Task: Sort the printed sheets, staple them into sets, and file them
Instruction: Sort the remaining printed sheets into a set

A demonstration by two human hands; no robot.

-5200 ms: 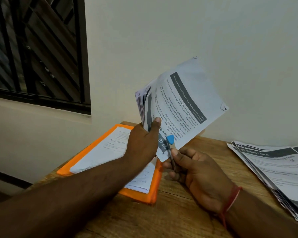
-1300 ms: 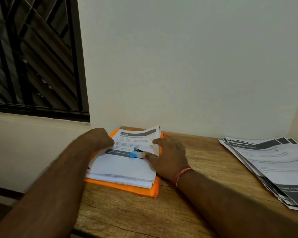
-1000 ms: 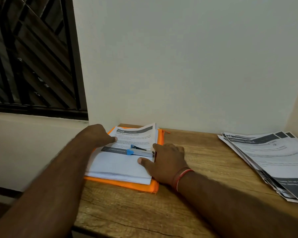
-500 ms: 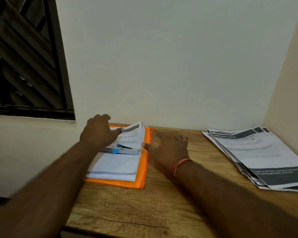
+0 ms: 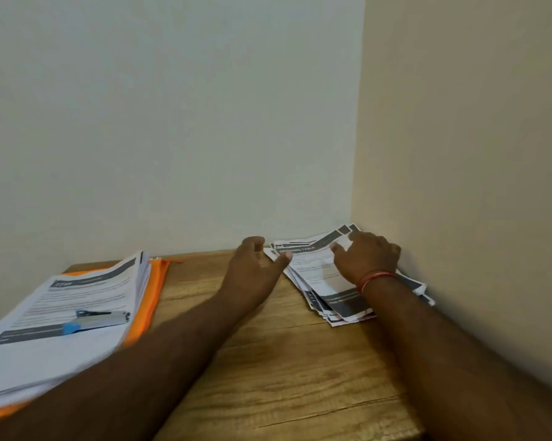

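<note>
A fanned pile of loose printed sheets [image 5: 319,272] lies in the back right corner of the wooden table [image 5: 284,361]. My right hand [image 5: 367,257] rests on top of that pile, fingers bent over the upper sheets. My left hand [image 5: 255,265] hovers at the pile's left edge, fingers loosely spread, thumb near the sheets, holding nothing. At the left, a thick stack of stapled sets [image 5: 68,319] lies on an orange folder [image 5: 155,291]. A grey stapler with a blue tip [image 5: 99,319] lies on that stack.
Walls close the table in at the back and on the right [image 5: 459,186]. Bare wood lies between the two piles. The table's front edge runs along the bottom right.
Both hands left the stack on the orange folder and moved right to the loose pile. The stapler stays on the stack. The camera has turned right; the window is out of view.
</note>
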